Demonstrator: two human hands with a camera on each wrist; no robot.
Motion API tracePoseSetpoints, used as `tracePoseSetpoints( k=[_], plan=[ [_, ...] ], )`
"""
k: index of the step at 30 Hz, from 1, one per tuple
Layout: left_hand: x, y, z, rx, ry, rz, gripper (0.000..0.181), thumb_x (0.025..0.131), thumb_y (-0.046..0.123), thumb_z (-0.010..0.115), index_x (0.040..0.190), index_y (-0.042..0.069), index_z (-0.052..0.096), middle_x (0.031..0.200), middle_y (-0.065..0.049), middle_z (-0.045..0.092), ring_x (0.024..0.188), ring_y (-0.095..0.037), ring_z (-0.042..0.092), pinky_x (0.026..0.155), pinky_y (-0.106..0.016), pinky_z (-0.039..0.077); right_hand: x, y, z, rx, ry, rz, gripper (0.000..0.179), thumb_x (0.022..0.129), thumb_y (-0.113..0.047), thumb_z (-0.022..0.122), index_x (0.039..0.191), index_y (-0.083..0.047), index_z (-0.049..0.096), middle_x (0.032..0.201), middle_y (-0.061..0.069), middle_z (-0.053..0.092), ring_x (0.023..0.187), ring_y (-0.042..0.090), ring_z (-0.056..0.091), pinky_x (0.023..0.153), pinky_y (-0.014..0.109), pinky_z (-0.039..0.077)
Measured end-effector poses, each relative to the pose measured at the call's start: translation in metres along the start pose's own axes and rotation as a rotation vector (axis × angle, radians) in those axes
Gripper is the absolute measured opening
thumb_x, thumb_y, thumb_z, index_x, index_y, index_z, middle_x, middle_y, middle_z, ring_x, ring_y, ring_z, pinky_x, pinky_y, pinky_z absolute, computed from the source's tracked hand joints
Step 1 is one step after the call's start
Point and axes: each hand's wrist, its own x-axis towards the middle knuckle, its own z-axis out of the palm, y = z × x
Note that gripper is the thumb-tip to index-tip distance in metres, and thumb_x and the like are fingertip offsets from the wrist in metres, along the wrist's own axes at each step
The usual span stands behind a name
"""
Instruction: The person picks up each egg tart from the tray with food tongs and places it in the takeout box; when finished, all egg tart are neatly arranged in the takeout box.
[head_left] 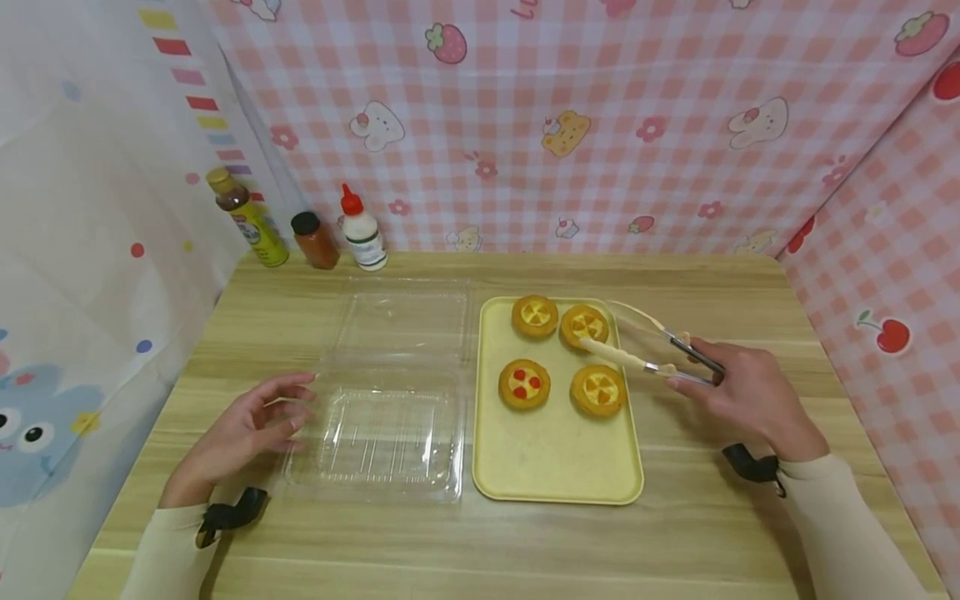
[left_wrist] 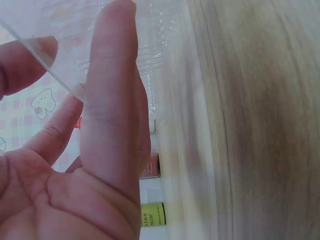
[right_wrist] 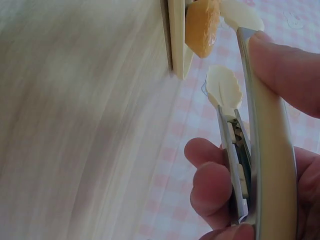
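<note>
My right hand (head_left: 750, 392) grips metal tongs (right_wrist: 270, 130) with cream tips, held spread. One tip (head_left: 611, 352) is at the upper-right egg tart (head_left: 584, 326); the other is beyond the tray's right edge. Three more tarts lie on the yellow tray (head_left: 555, 467): one yellow-topped (head_left: 535, 316), one red-dotted (head_left: 524, 384), one yellow-topped (head_left: 599, 390). My left hand (head_left: 251, 425), fingers loosely bent and apart, is at the left edge of a clear plastic box (head_left: 382, 433) with its lid folded back. In the left wrist view the plastic edge runs between thumb and fingers; contact is unclear.
Along the back left stand a yellow-labelled bottle (head_left: 258, 233), a black-capped jar (head_left: 315, 242) of reddish contents and a white bottle (head_left: 363, 237) with a red nozzle. Patterned cloth walls (head_left: 615, 183) enclose the wooden table (head_left: 525, 550) at the back and sides.
</note>
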Motion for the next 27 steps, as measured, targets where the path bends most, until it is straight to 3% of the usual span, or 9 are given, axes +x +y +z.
tracePoseSetpoints(
  k=[4,9,12,17,27],
  plan=[
    [0.0,-0.001,-0.001,-0.009,0.002,-0.002,0.056,0.106,-0.005,0.055,0.157,-0.007,0.033,0.136,-0.011,0.053,0.112,-0.012,0.066,0.079,-0.044,0.067,0.008,-0.004,0.002,-0.003,-0.041,0.009,0.075,0.086,-0.05,0.087,0.138,0.001,0.068,0.077,0.003,0.07,0.061,0.013,0.046,0.058,0.03,0.039],
    [0.001,0.001,-0.001,-0.015,0.002,-0.009,0.056,0.106,-0.004,0.056,0.157,-0.006,0.033,0.136,-0.011,0.053,0.112,-0.013,0.066,0.08,-0.045,0.067,0.014,-0.006,0.007,-0.014,-0.048,-0.016,0.074,0.087,-0.05,0.085,0.136,0.003,0.069,0.102,0.016,0.079,0.072,0.023,0.064,0.066,0.046,0.055],
    [0.001,0.002,-0.001,-0.02,-0.004,-0.013,0.055,0.106,-0.003,0.056,0.157,-0.005,0.035,0.136,-0.009,0.054,0.113,-0.013,0.066,0.08,-0.045,0.067,0.014,-0.006,0.009,-0.024,-0.034,-0.041,0.069,0.087,-0.045,0.086,0.134,0.003,0.07,0.105,0.019,0.079,0.081,0.031,0.072,0.074,0.056,0.059],
    [0.001,0.004,-0.001,-0.039,-0.017,0.005,0.053,0.107,-0.005,0.054,0.157,-0.001,0.038,0.136,-0.006,0.055,0.114,-0.013,0.065,0.081,-0.044,0.067,0.011,-0.007,0.011,-0.037,-0.02,-0.044,0.064,0.088,-0.042,0.086,0.132,0.002,0.072,0.104,0.019,0.079,0.083,0.035,0.074,0.075,0.059,0.058],
    [0.002,0.004,0.0,-0.018,-0.013,0.006,0.053,0.107,-0.004,0.054,0.156,-0.003,0.038,0.136,-0.007,0.056,0.114,-0.013,0.066,0.08,-0.045,0.067,0.004,-0.01,0.002,-0.036,0.023,-0.055,0.062,0.085,-0.041,0.088,0.13,-0.001,0.074,0.094,0.009,0.08,0.07,0.02,0.065,0.068,0.05,0.057]
  ],
)
